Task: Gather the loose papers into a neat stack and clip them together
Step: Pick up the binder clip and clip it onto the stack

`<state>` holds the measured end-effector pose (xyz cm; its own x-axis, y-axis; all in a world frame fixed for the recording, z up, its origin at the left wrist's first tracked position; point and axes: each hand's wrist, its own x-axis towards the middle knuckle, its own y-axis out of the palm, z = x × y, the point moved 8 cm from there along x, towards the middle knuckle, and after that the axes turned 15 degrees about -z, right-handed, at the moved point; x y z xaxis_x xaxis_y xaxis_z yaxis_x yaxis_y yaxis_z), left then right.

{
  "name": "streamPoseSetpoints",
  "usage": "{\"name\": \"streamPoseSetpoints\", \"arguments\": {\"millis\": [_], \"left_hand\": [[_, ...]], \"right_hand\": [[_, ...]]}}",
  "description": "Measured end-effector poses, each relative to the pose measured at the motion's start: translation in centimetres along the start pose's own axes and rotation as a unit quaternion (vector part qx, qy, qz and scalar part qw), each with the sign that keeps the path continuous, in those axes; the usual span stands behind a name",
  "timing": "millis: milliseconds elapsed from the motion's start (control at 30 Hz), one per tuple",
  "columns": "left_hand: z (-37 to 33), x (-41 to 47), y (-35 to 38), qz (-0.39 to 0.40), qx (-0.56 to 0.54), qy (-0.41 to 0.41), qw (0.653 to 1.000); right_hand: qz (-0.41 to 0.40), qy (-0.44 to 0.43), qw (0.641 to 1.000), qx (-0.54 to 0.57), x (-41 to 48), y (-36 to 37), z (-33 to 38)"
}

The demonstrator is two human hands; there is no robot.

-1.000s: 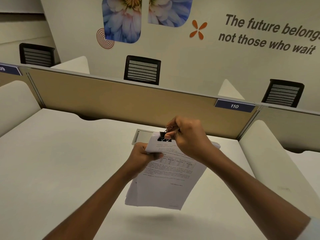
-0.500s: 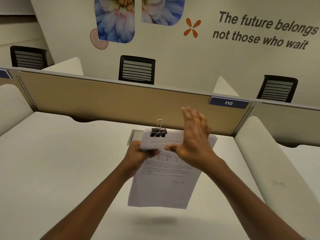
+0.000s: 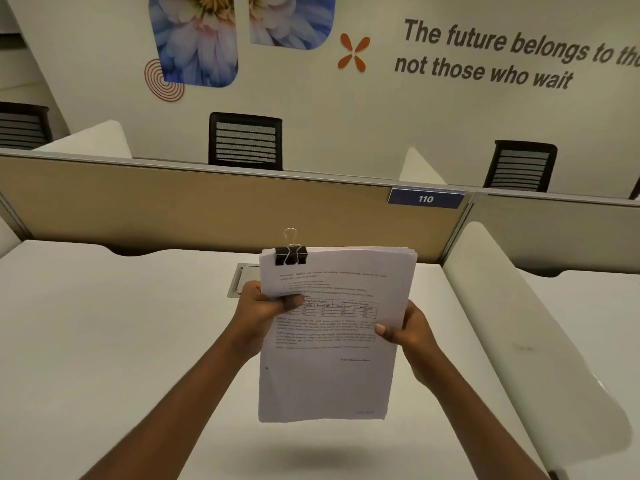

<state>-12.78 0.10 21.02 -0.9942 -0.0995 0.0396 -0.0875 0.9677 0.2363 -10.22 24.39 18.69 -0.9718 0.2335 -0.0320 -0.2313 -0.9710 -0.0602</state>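
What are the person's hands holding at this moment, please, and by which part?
The white printed paper stack: the left hand grips its left edge below the black metal binder clip; the right hand pinches its right edge midway.

One head-worn wide-angle view looks forward and down, close over the desk [image 3: 121,341], facing the partition [image 3: 173,206].

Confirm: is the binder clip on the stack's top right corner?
No, the binder clip grips the paper stack near its top left corner.
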Motion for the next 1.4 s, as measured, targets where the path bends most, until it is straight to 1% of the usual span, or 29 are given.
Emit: {"name": "streamPoseSetpoints", "arguments": {"millis": [67,167,267,400,500,567,733,933,1133,1300,1400], "left_hand": [[0.3,0.1,0.7,0.003,-0.011,-0.005,1.000],[1.3,0.3,1.8,-0.011,-0.004,-0.021,1.000],[2.9,0.7,3.0,-0.021,0.031,-0.058,0.998],[5.3,1.2,5.2,0.007,0.082,-0.089,0.993],[7.8,1.5,6.9,0.037,0.140,-0.103,0.984],[9.8,1.8,7.7,0.047,0.174,-0.111,0.977],[15.0,2.7,9.4,0.021,0.227,-0.156,0.961],[19.9,3.6,12.6,0.033,0.266,-0.194,0.944],[23.2,5.0,15.5,0.027,0.301,-0.198,0.932],[25.7,5.5,17.6,0.060,0.355,-0.187,0.914],[27.1,5.6,18.7,0.067,0.387,-0.173,0.903]], "right_hand": [[0.007,0.010,1.000,-0.005,-0.1,-0.4,-0.8],[-0.009,0.008,1.000,-0.015,0.3,-1.6,-1.4],[-0.027,0.017,0.999,-0.018,0.8,-3.1,-2.2],[-0.053,0.044,0.997,-0.023,2.1,-5.6,-4.0],[-0.066,0.073,0.995,-0.019,3.0,-7.8,-5.7],[-0.060,0.095,0.994,-0.014,3.6,-9.1,-7.0],[-0.056,0.135,0.989,-0.018,5.3,-12.2,-10.4],[-0.075,0.171,0.979,-0.079,8.1,-16.1,-14.4],[-0.100,0.192,0.969,-0.122,10.8,-19.1,-16.7],[-0.113,0.209,0.957,-0.168,12.0,-21.4,-18.4],[-0.126,0.221,0.947,-0.198,12.6,-22.9,-19.8]]}}
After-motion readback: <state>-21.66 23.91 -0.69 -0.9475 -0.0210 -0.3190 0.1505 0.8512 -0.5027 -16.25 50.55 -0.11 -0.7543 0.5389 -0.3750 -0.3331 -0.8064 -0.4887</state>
